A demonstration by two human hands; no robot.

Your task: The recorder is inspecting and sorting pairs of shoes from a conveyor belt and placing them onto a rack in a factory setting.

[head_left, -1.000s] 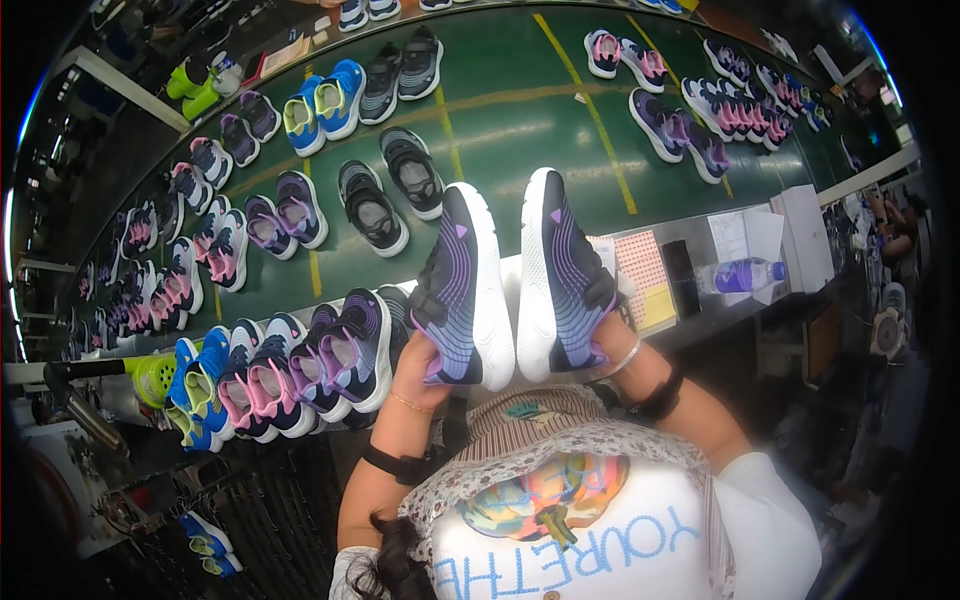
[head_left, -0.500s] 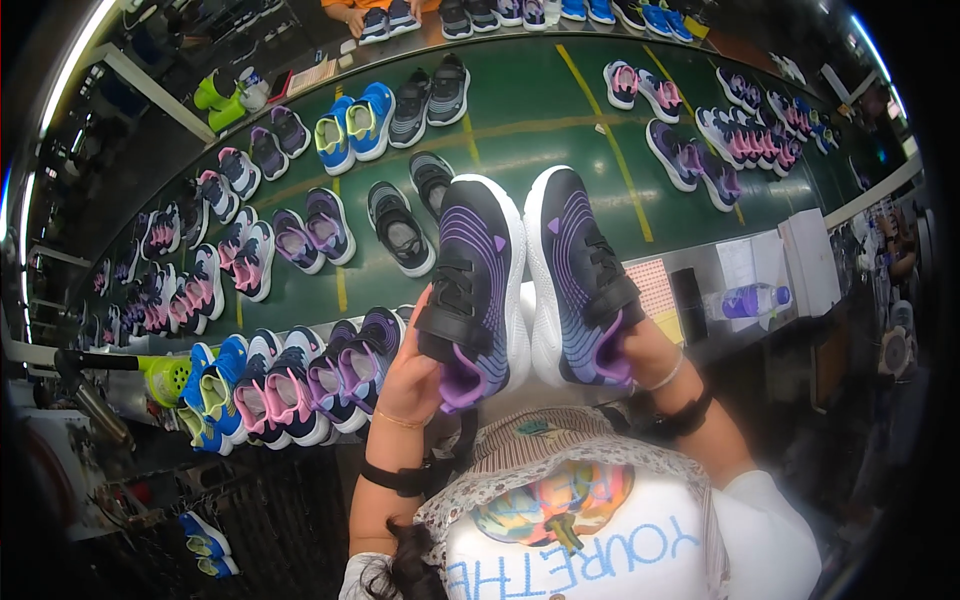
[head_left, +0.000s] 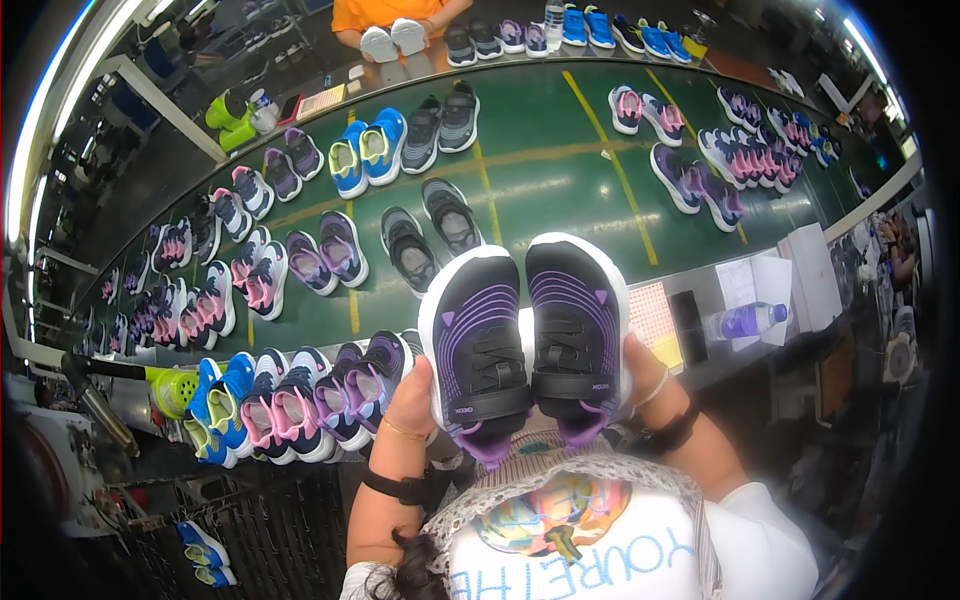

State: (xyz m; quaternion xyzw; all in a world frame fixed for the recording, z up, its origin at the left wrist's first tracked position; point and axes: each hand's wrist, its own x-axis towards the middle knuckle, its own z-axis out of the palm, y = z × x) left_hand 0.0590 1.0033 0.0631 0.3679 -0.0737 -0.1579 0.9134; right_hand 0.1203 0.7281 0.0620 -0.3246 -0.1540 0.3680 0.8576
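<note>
My left hand point(head_left: 410, 402) is closed on a black and purple sneaker point(head_left: 478, 345), gripping it along its white outer sole. Its pair, a matching sneaker point(head_left: 572, 330), is held by my right hand point(head_left: 645, 372) at the other outer side. The two shoes stand side by side in front of my chest, toes pointing away and the black straps and uppers facing up. Their inner edges touch or nearly touch near the straps. Most of the fingers of both hands are hidden behind the shoes.
Pairs of sneakers stand on the green table point(head_left: 560, 205). More sneakers point(head_left: 290, 405) line the near ledge at left. By my right arm lie a water bottle point(head_left: 745, 320), a dark flat object point(head_left: 688, 318) and papers point(head_left: 765, 285). Across the table, a person in orange point(head_left: 390, 15) holds shoes.
Both sneakers have turned from facing each other's soles to uppers facing up, and sit slightly lower. The person opposite now shows pale soles of the shoes they hold. The view has shifted slightly.
</note>
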